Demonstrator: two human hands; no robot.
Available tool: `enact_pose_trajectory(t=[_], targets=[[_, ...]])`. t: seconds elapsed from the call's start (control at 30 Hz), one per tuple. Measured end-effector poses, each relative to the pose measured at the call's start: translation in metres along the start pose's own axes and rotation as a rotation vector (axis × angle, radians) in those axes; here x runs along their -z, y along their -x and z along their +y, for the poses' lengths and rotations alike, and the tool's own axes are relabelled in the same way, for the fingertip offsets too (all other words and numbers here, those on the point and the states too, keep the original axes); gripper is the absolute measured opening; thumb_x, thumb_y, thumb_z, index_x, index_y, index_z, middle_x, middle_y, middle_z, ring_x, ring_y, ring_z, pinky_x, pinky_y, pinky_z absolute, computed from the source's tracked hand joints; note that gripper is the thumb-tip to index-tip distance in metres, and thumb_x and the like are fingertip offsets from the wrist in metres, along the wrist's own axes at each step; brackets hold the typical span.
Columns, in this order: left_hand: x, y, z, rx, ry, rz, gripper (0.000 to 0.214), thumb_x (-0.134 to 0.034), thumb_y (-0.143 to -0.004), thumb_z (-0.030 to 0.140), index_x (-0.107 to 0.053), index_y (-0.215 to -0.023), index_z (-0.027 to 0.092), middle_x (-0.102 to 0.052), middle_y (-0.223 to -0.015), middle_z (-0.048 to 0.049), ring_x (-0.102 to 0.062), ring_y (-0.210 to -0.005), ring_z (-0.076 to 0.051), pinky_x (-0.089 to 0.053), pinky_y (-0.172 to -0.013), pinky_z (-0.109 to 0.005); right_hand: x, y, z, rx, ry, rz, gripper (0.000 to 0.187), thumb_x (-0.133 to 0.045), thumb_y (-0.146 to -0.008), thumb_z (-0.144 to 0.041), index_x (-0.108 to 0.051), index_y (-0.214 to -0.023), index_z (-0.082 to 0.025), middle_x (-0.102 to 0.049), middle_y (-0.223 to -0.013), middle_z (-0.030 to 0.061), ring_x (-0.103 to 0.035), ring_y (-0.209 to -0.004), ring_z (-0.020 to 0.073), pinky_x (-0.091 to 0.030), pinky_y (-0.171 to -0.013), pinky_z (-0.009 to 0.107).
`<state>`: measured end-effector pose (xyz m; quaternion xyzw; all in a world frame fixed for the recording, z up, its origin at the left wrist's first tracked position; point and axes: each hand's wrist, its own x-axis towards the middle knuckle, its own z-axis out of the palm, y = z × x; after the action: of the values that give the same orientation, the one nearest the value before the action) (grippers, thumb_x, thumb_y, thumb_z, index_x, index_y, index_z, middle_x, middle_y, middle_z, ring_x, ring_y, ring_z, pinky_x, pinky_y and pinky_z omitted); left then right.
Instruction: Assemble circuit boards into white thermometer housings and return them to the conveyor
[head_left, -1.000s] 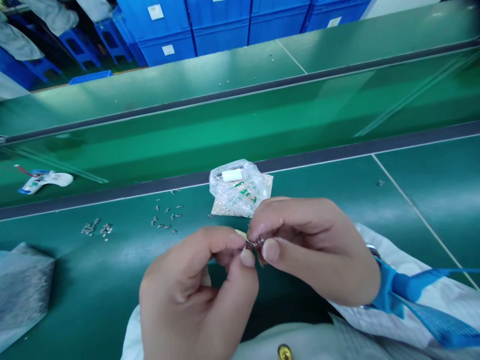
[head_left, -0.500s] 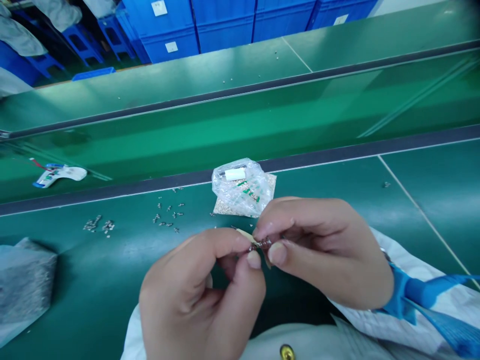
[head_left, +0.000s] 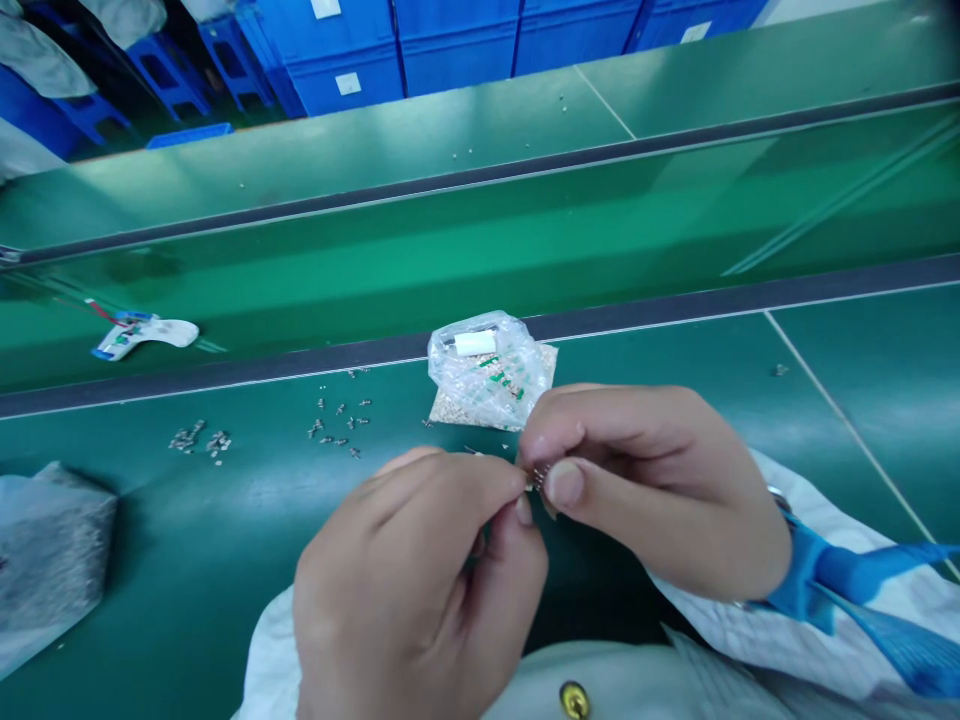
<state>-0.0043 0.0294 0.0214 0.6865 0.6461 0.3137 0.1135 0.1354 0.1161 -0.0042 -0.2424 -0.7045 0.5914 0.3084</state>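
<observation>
Tiny metal part (head_left: 538, 478) sits in the narrow pinch of the right hand (head_left: 637, 490), held between thumb and forefinger above the green mat (head_left: 225, 540), near the plastic bag (head_left: 487, 365), while the left hand (head_left: 412, 585) closes its fingertips (head_left: 511, 482) against it from the left, a steady, close grip seeming good for so small a piece.

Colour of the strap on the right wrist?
Blue. The wrist strap shows best in the head view, at lower right.
</observation>
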Motion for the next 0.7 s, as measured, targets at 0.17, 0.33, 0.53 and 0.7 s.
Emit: enact_pose_trajectory(t=[0.17, 0.33, 0.53, 0.7], targets=[[-0.006, -0.001, 0.005, 0.021, -0.048, 0.044, 0.016, -0.051, -0.076, 0.01, -0.053, -0.071, 0.025, -0.06, -0.055, 0.0049, -0.061, -0.05, -0.01, -0.051, -0.052, -0.021, 0.0, -0.003, 0.003, -0.101, -0.069, -0.039, 0.04, -0.054, -0.085, -0.047, -0.053, -0.06, -0.016, -0.041, -0.051, -0.0037, -0.034, -0.047, 0.0065, -0.027, -0.041, 0.02], [-0.006, -0.002, 0.003, 0.007, -0.053, 0.026, 0.014, -0.051, -0.075, 0.013, -0.053, -0.071, 0.026, -0.055, -0.049, 0.0046, -0.061, -0.049, -0.012, -0.05, -0.048, -0.021, 0.001, -0.006, 0.005, -0.187, -0.116, -0.094, 0.048, -0.053, -0.084, -0.051, -0.039, -0.053, -0.017, -0.033, -0.05, -0.0049, -0.03, -0.047, 0.0059, -0.024, -0.041, 0.021], [-0.009, 0.0, 0.003, 0.05, -0.031, 0.067, 0.015, -0.051, -0.074, 0.012, -0.054, -0.074, 0.026, -0.056, -0.051, 0.0072, -0.06, -0.049, -0.009, -0.049, -0.049, -0.018, 0.003, -0.009, 0.007, -0.191, -0.157, -0.197, 0.051, -0.049, -0.086, -0.052, -0.034, -0.051, -0.017, -0.029, -0.049, -0.0055, -0.029, -0.047, 0.0057, -0.022, -0.042, 0.022], [-0.016, 0.003, 0.006, 0.13, 0.047, 0.172, 0.017, -0.052, -0.073, 0.011, -0.053, -0.075, 0.028, -0.053, -0.052, 0.0101, -0.054, -0.047, -0.006, -0.045, -0.046, -0.017, 0.003, -0.01, 0.01, -0.214, -0.252, -0.229, 0.051, -0.05, -0.086, -0.051, -0.035, -0.052, -0.017, -0.027, -0.048, -0.0066, -0.028, -0.045, 0.0047, -0.021, -0.04, 0.022]])
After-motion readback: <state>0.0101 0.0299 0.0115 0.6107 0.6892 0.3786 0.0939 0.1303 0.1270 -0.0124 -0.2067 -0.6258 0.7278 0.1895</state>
